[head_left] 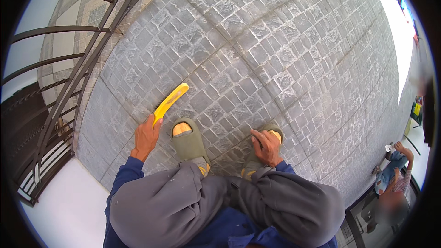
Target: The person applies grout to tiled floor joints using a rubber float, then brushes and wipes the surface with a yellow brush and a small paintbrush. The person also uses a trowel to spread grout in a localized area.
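Yellow Brush [171, 103] Held in Left Hand [146, 137]

I view a paved floor [298, 87] below the brush. A metal railing [69, 29] stands left of the brush. A green slipper [190, 144] sits just right of the brush. The left hand is wrapped around the brush's near end. Farther right, the right hand [267, 148] is loosely curled; I cannot tell whether it touches anything.

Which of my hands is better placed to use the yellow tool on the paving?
Probably your left hand: it grips the yellow tool by one end, with the rest reaching out over the paving. Your right hand is away from it.
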The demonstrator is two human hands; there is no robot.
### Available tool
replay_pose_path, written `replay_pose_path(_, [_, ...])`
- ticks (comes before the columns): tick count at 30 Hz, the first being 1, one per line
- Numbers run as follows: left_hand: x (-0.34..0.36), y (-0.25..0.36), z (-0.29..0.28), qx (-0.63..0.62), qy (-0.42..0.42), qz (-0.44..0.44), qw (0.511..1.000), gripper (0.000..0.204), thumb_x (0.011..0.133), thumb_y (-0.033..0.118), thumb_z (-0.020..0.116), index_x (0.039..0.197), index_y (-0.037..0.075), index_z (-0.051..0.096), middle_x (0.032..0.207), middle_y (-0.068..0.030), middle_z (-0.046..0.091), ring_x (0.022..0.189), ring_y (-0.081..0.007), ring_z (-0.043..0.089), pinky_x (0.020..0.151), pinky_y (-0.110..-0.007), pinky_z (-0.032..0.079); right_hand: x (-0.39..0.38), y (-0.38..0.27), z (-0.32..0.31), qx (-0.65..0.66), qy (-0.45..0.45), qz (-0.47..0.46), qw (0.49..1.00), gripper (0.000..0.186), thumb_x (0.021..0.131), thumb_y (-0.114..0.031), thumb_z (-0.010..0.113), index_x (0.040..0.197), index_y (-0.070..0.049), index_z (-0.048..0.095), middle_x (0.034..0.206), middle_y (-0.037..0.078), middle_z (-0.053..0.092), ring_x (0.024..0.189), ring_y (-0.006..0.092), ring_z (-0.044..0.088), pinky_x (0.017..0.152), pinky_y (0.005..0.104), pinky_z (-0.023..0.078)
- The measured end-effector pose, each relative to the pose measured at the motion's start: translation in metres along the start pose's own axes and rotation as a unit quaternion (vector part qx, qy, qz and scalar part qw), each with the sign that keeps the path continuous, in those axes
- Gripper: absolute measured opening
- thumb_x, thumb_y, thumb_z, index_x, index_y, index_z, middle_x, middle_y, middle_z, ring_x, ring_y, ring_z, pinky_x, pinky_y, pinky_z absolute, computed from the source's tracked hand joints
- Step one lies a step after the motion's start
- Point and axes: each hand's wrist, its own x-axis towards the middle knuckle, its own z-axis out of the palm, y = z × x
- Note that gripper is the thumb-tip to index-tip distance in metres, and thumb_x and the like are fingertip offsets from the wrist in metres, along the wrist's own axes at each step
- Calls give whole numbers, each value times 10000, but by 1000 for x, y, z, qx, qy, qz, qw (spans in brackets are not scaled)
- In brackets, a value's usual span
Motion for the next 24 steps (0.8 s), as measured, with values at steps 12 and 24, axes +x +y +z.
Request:
replay_pose_path(12, [107,93,17,26,16,89,996,371,1040,399,508,975,37,556,785,-279,642,705,-495,607,594,-548,443,0,1,-4,1,-32,1,999,258,879,-112,718,1136,-95,698,760,64,553,646,250,575,596,376,453])
replay_pose_path(24, [158,221,-135,-237,-192,103,947,257,1050,354,560,959,115,528,635,85,376,471,10,305,397,-177,261,-68,34,-35,49,321,216,921,299,922,-77,666,1221,-58,676,954,111,625,697,222,603,665,337,513])
